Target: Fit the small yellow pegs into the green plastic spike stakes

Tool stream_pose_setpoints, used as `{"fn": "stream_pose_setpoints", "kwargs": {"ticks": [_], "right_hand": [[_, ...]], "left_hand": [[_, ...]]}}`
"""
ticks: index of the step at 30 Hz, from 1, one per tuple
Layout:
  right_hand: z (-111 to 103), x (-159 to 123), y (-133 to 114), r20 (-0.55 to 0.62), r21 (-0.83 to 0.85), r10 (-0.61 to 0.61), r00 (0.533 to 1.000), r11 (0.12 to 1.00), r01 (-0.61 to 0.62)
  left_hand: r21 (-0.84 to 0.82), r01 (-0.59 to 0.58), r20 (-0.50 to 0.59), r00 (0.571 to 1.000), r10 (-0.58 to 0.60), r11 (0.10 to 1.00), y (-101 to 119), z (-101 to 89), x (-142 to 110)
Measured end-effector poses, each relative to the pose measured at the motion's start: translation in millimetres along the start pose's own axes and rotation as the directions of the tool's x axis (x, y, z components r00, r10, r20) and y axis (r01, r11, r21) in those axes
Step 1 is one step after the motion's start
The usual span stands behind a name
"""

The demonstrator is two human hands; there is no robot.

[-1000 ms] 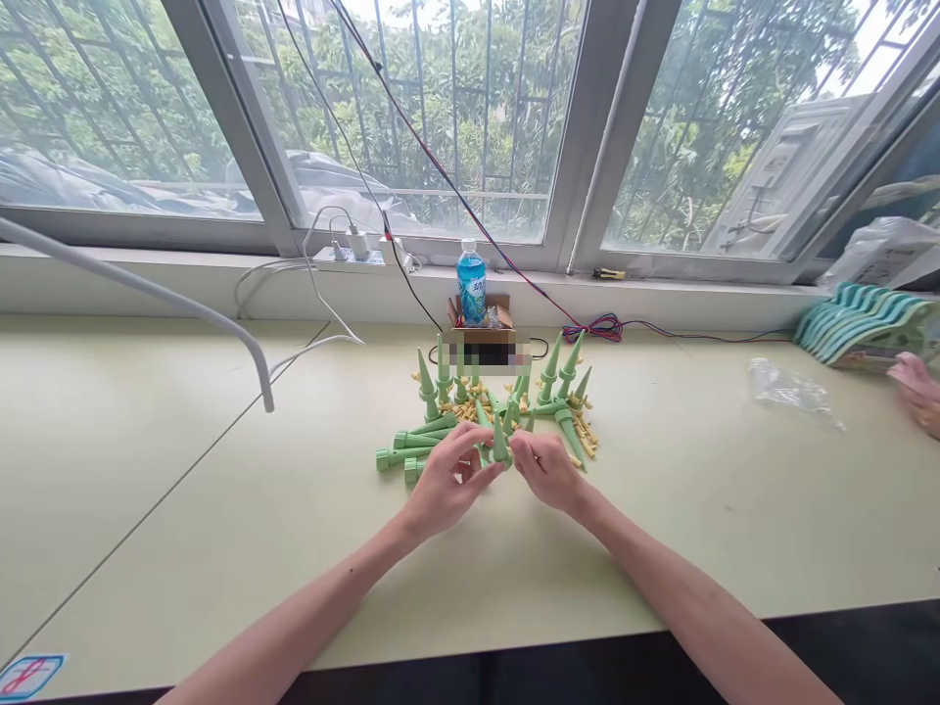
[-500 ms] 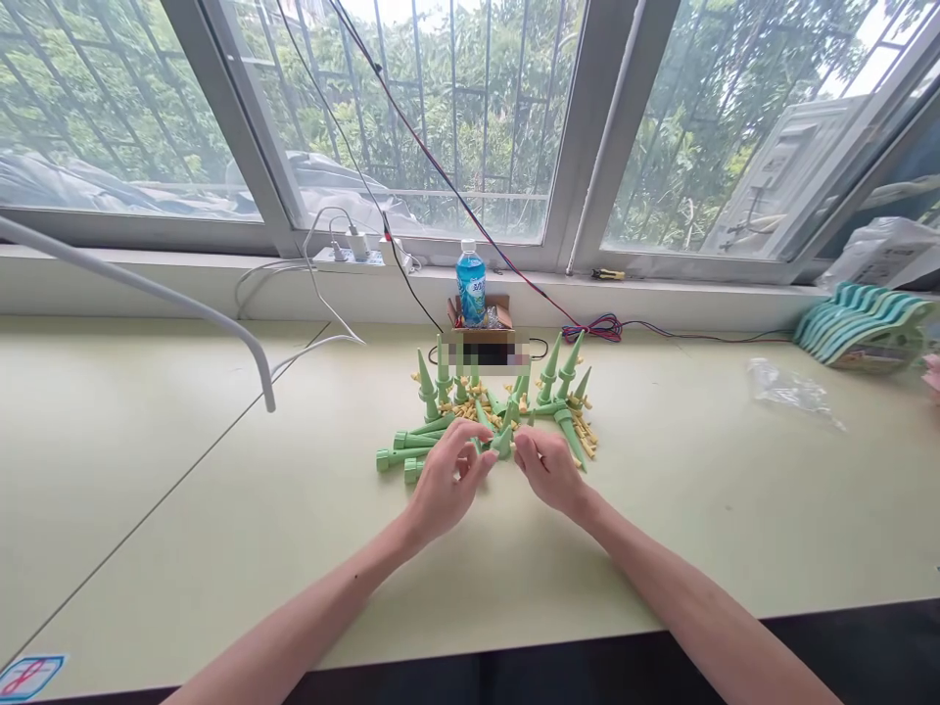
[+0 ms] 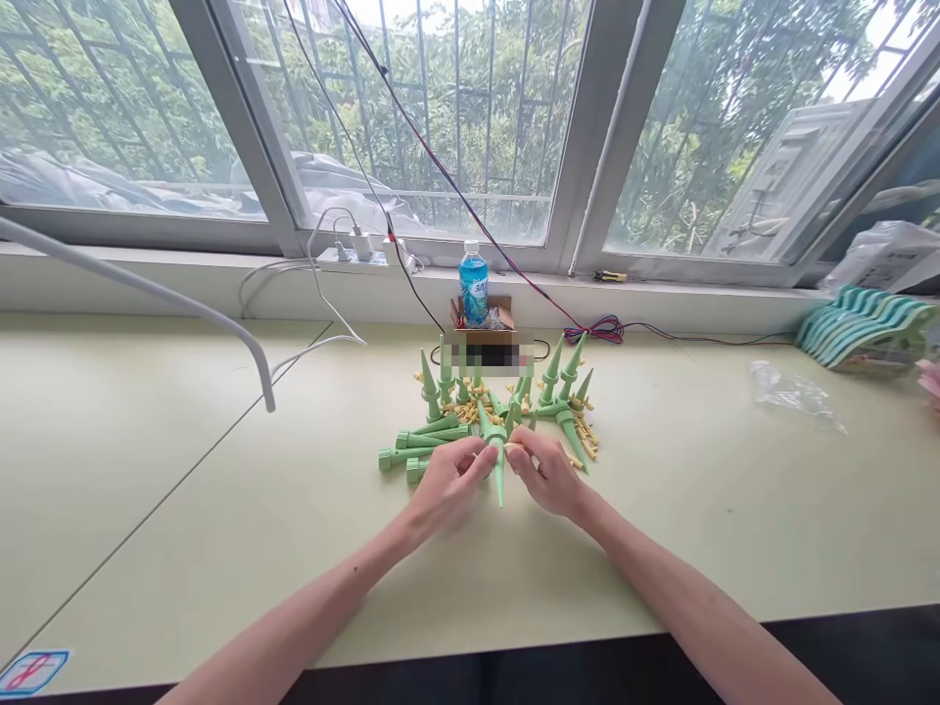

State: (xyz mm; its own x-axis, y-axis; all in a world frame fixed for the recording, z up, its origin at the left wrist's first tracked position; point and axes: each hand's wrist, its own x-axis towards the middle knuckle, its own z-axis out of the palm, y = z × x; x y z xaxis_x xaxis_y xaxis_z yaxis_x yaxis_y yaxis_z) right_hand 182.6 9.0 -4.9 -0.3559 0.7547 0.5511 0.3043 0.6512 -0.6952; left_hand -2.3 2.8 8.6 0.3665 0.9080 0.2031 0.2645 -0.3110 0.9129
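My left hand and my right hand meet over the pale green table, just in front of a pile of green cone spikes and small yellow pieces. A green spike sits between them with its tip pointing down toward me. My left fingers pinch its top end. My right fingers are closed on a small yellow piece held against that same end. Some spikes in the pile stand upright, others lie flat at the left.
A blue drink bottle and a small cardboard box stand behind the pile. Cables run along the sill to a power strip. A white tube arcs in from the left. At the right lie a clear bag and stacked teal items.
The spike in my hands has flipped from tip up to tip down. My right hand has brought a yellow piece to its top. Another person's hand at the far right has withdrawn.
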Motion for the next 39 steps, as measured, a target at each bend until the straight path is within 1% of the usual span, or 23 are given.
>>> {"fn": "stream_pose_setpoints", "kwargs": {"ticks": [4,7,11,15,17,24,31,35,39], "right_hand": [[0.0,0.0,1.6,0.002,-0.004,0.005,1.0,1.0,-0.005],[0.7,-0.2,2.5,-0.005,-0.02,0.017,1.0,1.0,-0.017],[1.7,-1.0,4.3,-0.007,0.007,0.042,0.999,0.999,-0.042],[2.4,-1.6,5.9,-0.007,0.033,0.029,1.0,0.999,-0.029],[2.9,-1.7,6.4,-0.007,0.035,0.03,1.0,0.999,-0.03],[3.9,-0.8,4.3,-0.001,0.033,0.047,0.999,0.998,-0.047],[2.5,0.4,3.8,-0.019,0.002,0.057,0.998,0.998,-0.057],[3.1,-0.2,5.1,-0.022,0.008,0.061,0.998,0.998,-0.061],[3.6,-0.8,3.2,-0.023,0.035,0.043,0.999,0.998,-0.042]], "left_hand": [[-0.035,0.033,0.025,0.999,-0.032,0.999,0.4,-1.6,0.3],[-0.057,0.03,0.022,0.999,-0.028,0.998,3.1,-2.7,0.5],[-0.025,-0.022,-0.016,1.0,0.021,0.999,4.1,-1.7,-0.2],[0.017,-0.108,-0.046,0.993,0.108,0.994,1.9,0.7,-1.3],[0.012,-0.122,-0.048,0.991,0.123,0.992,2.1,1.3,-1.9],[-0.094,-0.031,0.007,0.999,0.032,0.995,5.1,0.9,-3.7],[-0.196,0.011,-0.011,1.0,-0.014,0.981,4.4,-0.5,-1.8],[-0.164,-0.003,-0.021,1.0,0.0,0.986,4.4,-0.8,-1.7],[-0.085,-0.083,-0.054,0.995,0.078,0.993,4.9,0.2,-1.7]]}}
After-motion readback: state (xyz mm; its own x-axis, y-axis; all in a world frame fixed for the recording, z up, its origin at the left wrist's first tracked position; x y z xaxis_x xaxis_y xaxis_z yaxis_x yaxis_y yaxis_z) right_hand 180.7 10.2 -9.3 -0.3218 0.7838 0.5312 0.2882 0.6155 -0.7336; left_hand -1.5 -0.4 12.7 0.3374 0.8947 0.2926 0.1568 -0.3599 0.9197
